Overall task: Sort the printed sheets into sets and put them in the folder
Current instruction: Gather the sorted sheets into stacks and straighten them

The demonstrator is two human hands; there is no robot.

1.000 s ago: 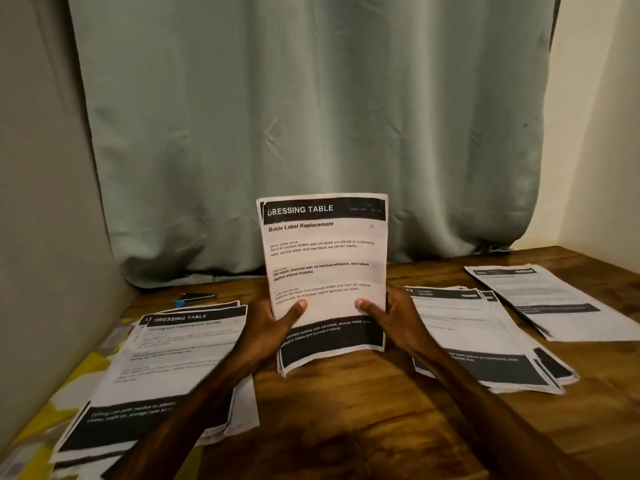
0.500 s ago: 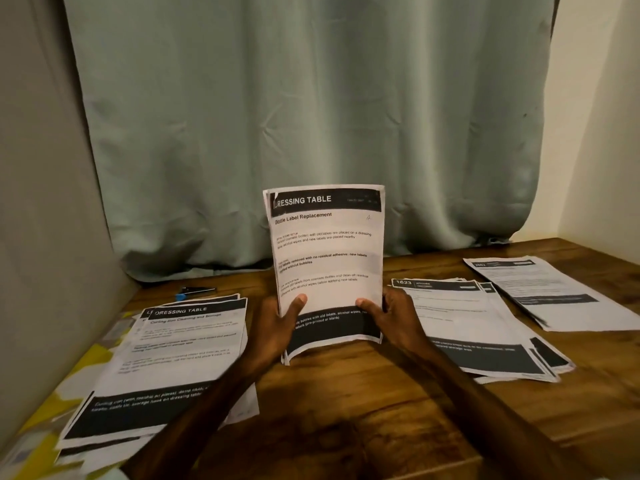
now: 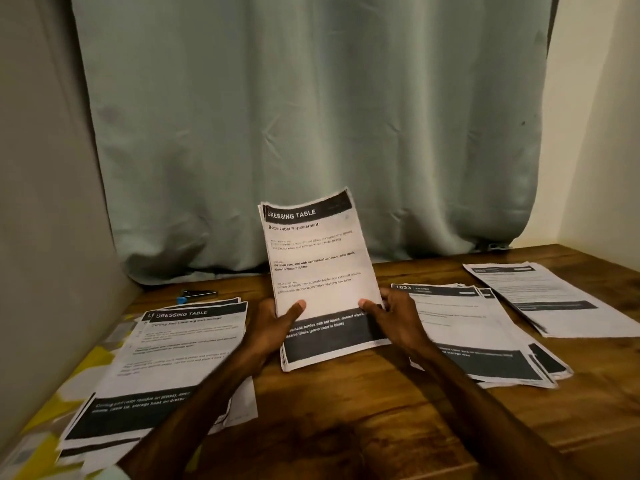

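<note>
left hand (image 3: 273, 327) and right hand (image 3: 394, 320) pinch the dressing table sheaf (image 3: 318, 271) at its lower sides, upright over the tabletop (image 3: 346, 417), likely to square its edges. its heading matches the left pile (image 3: 180, 358), probably where it goes.

Both forearms reach forward, left hand (image 3: 273, 329) and right hand (image 3: 398, 320) pinch sheets (image 3: 318, 265), thumbs on front

1. White printed paper sheaf (image 3: 318, 265) upright over centre of brown wooden table (image 3: 346, 427).
2. Left: flat white paper stack (image 3: 173, 358); small black-and-blue object (image 3: 198, 294) behind it.
3. Right: second flat stack (image 3: 467, 327); third stack (image 3: 554, 296) right of that.
4. Pale green fabric curtain (image 3: 311, 116) behind all.
</note>
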